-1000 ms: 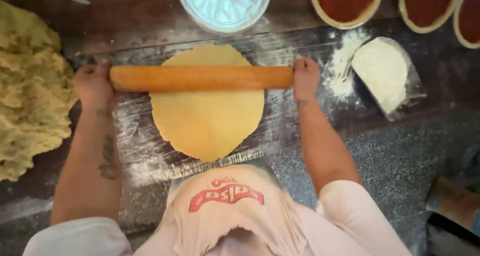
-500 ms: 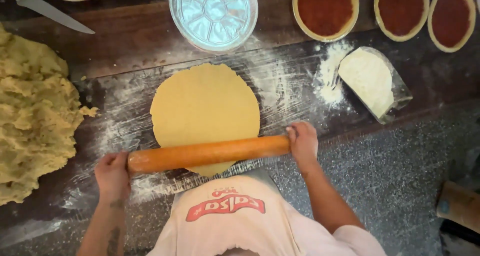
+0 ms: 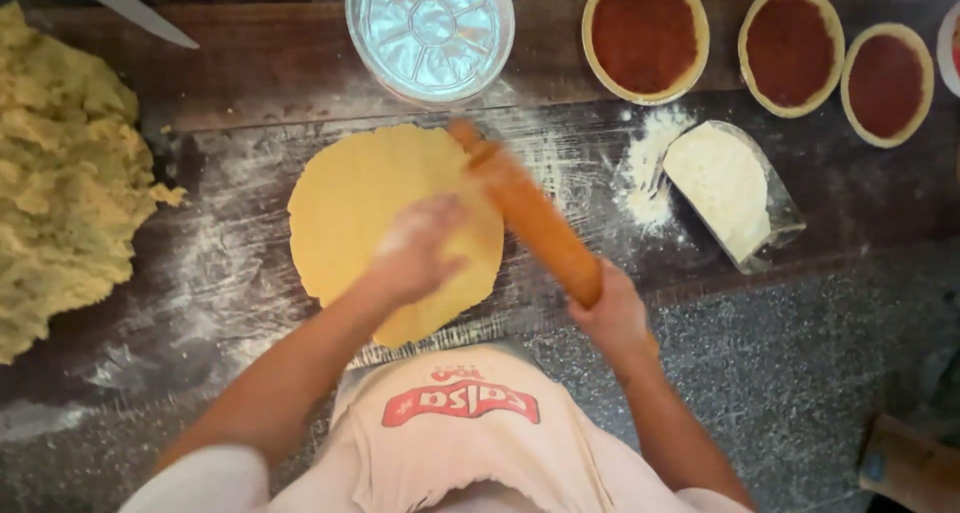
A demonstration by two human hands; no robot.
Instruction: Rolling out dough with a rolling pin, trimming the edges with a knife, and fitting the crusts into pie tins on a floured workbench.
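A flat round sheet of yellow dough (image 3: 375,203) lies on the floured dark counter (image 3: 230,273). My left hand (image 3: 415,248) is over the middle of the dough, blurred, fingers spread, holding nothing. My right hand (image 3: 610,318) grips the near end of a wooden rolling pin (image 3: 525,213), which points diagonally away across the dough's right edge toward an empty foil pie pan (image 3: 430,28).
A large heap of crumbly yellow dough (image 3: 60,173) fills the left side. A knife (image 3: 125,8) lies at the top left. Three crusts filled with red sauce (image 3: 645,33) stand at the top right. A clear container of flour (image 3: 730,193) lies right of the dough.
My left hand has let go of the rolling pin and moved onto the dough. My right hand has swung the pin from crosswise to a diagonal along the dough's right side.
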